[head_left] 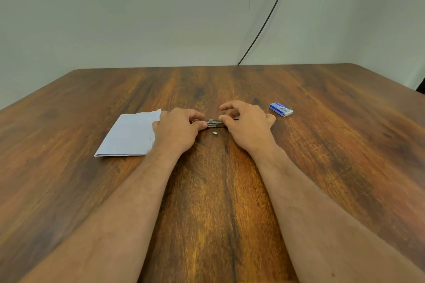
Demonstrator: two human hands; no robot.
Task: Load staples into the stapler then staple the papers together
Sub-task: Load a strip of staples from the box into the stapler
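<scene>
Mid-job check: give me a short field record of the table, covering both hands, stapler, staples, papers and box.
left hand: grips small metal stapler at its left end
right hand: pinches the stapler's right end
loose staple piece: on wooden table, just in front of stapler
white papers: flat, left, partly under left hand
blue staple box: right, apart from hands

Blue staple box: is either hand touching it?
No. The small blue staple box lies alone on the wooden table, right of the right hand.
</scene>
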